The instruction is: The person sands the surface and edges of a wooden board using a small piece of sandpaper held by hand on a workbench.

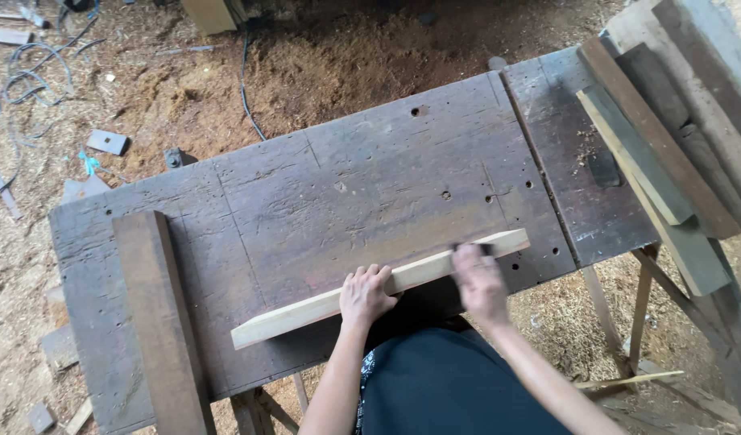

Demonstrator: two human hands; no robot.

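Note:
A long pale wooden strip (298, 314) lies slanted along the near edge of a dark, worn workbench (370, 177). My left hand (366, 295) presses down on the strip near its middle, fingers spread over it. My right hand (479, 282) is blurred and rests on the strip toward its right end, closed around a small dark object that I cannot make out.
A dark wooden block (161, 322) lies across the bench's left end. Several stacked planks (668, 137) lean over the right end. Sawdust covers the ground, with cables (32, 72) at the upper left and scraps around.

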